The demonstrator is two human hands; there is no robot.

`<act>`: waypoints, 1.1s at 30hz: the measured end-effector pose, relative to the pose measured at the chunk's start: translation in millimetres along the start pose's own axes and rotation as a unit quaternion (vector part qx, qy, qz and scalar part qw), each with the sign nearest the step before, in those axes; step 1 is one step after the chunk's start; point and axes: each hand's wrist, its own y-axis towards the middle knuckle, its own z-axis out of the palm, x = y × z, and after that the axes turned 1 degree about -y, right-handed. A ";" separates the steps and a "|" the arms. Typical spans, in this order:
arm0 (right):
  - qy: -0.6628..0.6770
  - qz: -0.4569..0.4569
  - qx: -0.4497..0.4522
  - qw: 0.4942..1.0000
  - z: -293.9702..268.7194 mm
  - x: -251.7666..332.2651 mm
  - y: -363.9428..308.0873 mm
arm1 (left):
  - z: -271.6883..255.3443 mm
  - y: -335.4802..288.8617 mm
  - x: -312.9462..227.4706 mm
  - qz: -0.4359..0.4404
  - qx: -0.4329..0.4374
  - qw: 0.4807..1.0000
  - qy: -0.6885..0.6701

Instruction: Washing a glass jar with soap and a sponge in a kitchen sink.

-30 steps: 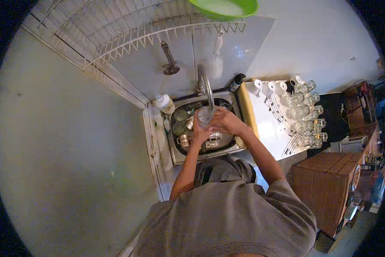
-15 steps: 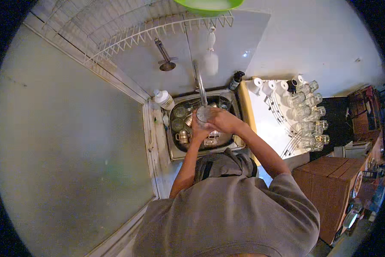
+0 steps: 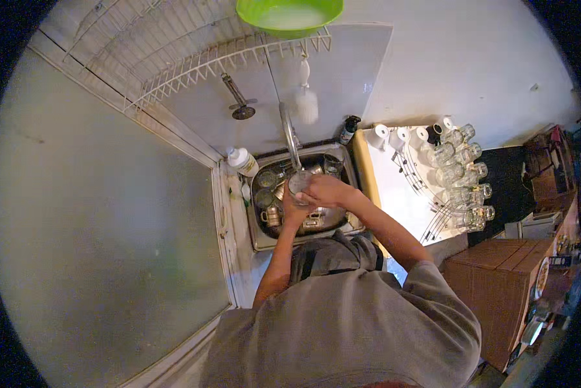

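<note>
Under the end of the metal faucet (image 3: 289,132), a clear glass (image 3: 299,183) is held with its round opening or base facing up; I cannot tell which. My left hand (image 3: 293,211) wraps round it from below and the left. From the right, my right hand (image 3: 330,193) is closed on the glass, its fingers at the rim. Both hands are above the sink (image 3: 264,244), where several glasses and metal-looking mugs lie, among them a handled mug (image 3: 272,216). My hands hide part of the sink's contents.
A white bottle (image 3: 242,161) stands at the sink's left corner, a dark pump bottle (image 3: 349,129) at its right. Several glass jars (image 3: 455,173) and white cups (image 3: 381,134) cover the right counter. Above hang a brush (image 3: 306,103), a strainer (image 3: 244,111), a rack (image 3: 200,68) and a green bowl (image 3: 290,29).
The whole view has shifted slightly, showing more of the green bowl. My right fingers have moved a little on the glass, which stays in both hands under the faucet.
</note>
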 end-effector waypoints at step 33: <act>0.464 0.373 -0.324 0.735 121.8 -81.8 -21.7 | 34.9 13.4 -32.4 0.082 -0.032 0.953 0.290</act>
